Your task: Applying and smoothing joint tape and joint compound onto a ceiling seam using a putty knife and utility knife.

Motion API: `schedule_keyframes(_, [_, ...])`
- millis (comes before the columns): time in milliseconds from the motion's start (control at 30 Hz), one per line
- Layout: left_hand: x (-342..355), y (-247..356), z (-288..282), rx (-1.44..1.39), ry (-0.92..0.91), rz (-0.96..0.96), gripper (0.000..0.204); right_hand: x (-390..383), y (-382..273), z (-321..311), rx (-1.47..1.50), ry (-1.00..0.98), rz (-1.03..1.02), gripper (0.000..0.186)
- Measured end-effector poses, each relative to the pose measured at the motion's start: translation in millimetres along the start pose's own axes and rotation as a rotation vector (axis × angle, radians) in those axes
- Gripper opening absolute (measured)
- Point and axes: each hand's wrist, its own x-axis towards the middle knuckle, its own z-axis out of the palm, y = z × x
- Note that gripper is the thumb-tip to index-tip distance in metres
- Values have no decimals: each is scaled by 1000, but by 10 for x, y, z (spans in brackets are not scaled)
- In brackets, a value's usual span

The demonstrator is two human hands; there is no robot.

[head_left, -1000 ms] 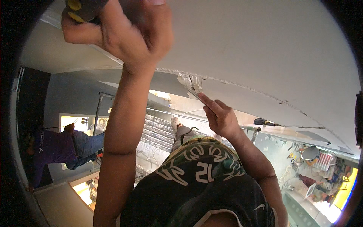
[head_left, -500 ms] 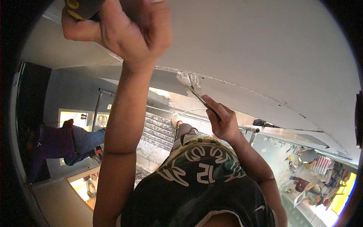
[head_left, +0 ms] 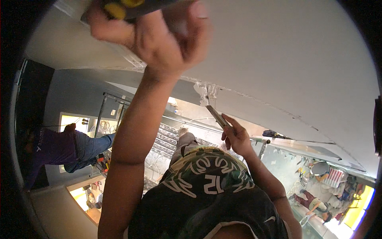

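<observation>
- My left hand [head_left: 159, 38] is raised at the upper left, fingers curled around a dark tool [head_left: 133, 8] with yellow spots; the top edge cuts the tool off, so I cannot tell its full shape
- My right hand [head_left: 237, 137] is lower, mostly closed, with a narrow flat blade [head_left: 216, 116] gripped between thumb and fingers
- The blade slants up and left, its tip just below a rough white patch [head_left: 213, 91]; I cannot tell whether they touch
- The patch lies at a ragged seam [head_left: 254, 99] along the edge of a broad pale panel [head_left: 286, 55]
- Below me are a slatted metal platform [head_left: 165, 140] and my pale shoe [head_left: 182, 132]
- A co-worker [head_left: 59, 146] in a purple top and jeans is well off to my left
</observation>
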Motion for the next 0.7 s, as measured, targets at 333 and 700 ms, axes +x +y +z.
schedule_keyframes(333, [470,-87,-1155,-412,-658,-257,68,197,-384,619,-46,176,-493,17])
schedule_keyframes(700, [-79,-1596,-1811,-1123,-230,-1039,60,441,-154,1372,-88,957,-744,22])
